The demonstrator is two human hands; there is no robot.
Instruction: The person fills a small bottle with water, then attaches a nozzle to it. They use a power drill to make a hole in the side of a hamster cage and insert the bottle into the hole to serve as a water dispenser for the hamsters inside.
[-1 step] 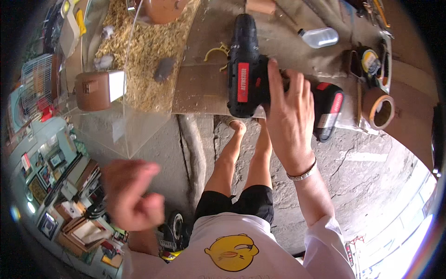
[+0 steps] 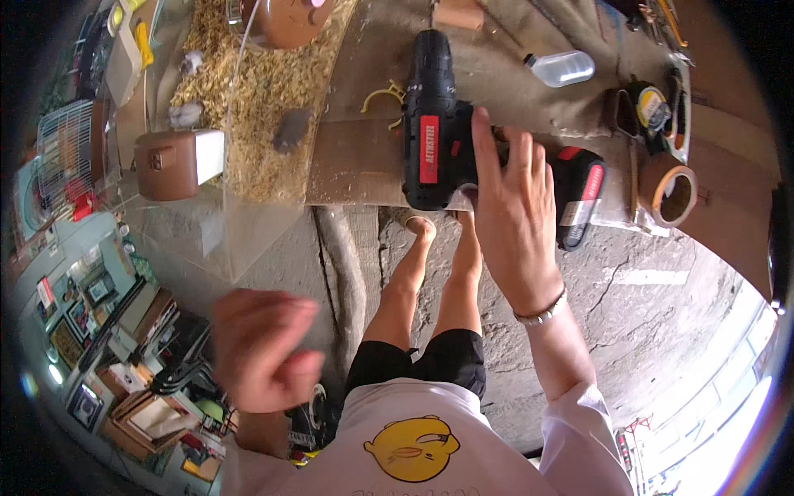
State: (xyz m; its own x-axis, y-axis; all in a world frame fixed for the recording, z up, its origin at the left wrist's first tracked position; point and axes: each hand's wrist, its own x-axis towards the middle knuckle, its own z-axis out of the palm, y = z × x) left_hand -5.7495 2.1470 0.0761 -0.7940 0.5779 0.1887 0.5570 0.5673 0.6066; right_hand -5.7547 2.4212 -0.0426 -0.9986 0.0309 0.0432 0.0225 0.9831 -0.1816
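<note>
A black cordless drill (image 2: 428, 149) with red panels lies sideways at the table's near edge, its chuck pointing away from me. My right hand (image 2: 519, 198) is over its handle, fingers bent around the grip and index finger stretched along it. The drill's battery base (image 2: 581, 198) shows right of that hand. Whether the drill rests on the table or is slightly raised I cannot tell. My left hand (image 2: 266, 351) hangs in the air before my body, left of my legs, away from the table. Its fingers look bent but are blurred, and nothing shows in it.
Left of the drill stands a clear-walled enclosure with wood shavings (image 2: 256, 107) and a brown box (image 2: 167, 165). A yellow curved piece (image 2: 383, 99) touches or nears the drill. Rightward are a clear bottle (image 2: 564, 69), a tape measure (image 2: 653, 107) and a tape roll (image 2: 668, 194).
My left hand has moved a little to the right. My right hand and the drill have barely shifted.
</note>
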